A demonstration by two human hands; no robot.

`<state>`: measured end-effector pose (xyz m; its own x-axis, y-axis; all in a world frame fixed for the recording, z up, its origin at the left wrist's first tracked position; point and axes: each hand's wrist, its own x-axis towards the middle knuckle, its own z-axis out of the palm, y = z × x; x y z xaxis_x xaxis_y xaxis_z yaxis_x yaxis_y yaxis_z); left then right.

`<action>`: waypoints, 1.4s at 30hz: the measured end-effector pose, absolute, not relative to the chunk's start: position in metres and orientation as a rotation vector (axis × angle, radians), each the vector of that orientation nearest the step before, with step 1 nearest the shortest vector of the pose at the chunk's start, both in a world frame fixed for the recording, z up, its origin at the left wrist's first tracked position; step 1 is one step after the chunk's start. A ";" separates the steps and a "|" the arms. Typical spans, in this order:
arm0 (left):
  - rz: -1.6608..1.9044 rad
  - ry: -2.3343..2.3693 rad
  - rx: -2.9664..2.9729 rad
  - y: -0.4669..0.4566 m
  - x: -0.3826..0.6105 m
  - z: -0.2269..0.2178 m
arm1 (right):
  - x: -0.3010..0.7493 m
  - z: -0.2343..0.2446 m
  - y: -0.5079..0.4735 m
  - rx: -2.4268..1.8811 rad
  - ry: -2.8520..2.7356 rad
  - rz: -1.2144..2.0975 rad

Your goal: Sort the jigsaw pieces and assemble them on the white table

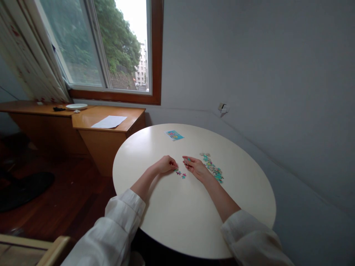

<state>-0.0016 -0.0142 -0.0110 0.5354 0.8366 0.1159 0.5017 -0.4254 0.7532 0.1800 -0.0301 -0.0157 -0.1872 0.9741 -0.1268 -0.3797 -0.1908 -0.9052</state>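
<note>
My left hand (167,164) rests low over the white round table (180,218), its fingers pinched at a small puzzle piece near the tabletop. Just right of those fingertips lie a few pink and teal jigsaw pieces (183,176). My right hand (195,168) is raised slightly, palm turned inward, with its thumb and fingers closed on a teal puzzle piece (189,159). Beyond the right hand spreads a loose pile of jigsaw pieces (213,168), some teal, some pale side up. A blue picture card (174,135) lies flat toward the table's far edge.
Left of the table stands a wooden desk (135,115) with a white sheet of paper (110,122) and a white plate (77,106). A wall socket with a plug (223,108) is on the wall behind. A wooden chair part (55,251) shows at lower left.
</note>
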 end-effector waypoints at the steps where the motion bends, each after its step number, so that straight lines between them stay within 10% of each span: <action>1: 0.635 1.082 2.123 -0.014 -0.002 -0.011 | 0.180 -0.016 -0.030 -0.932 -0.927 1.611; 42: 0.896 1.189 2.038 -0.026 0.016 -0.012 | 0.176 -0.016 -0.034 -0.907 -0.935 1.624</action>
<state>0.0165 -0.0257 -0.0122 0.3685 0.8961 0.2475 0.4852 -0.4125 0.7710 0.1759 -0.0339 -0.0158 -0.2062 0.9718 -0.1146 -0.3892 -0.1889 -0.9016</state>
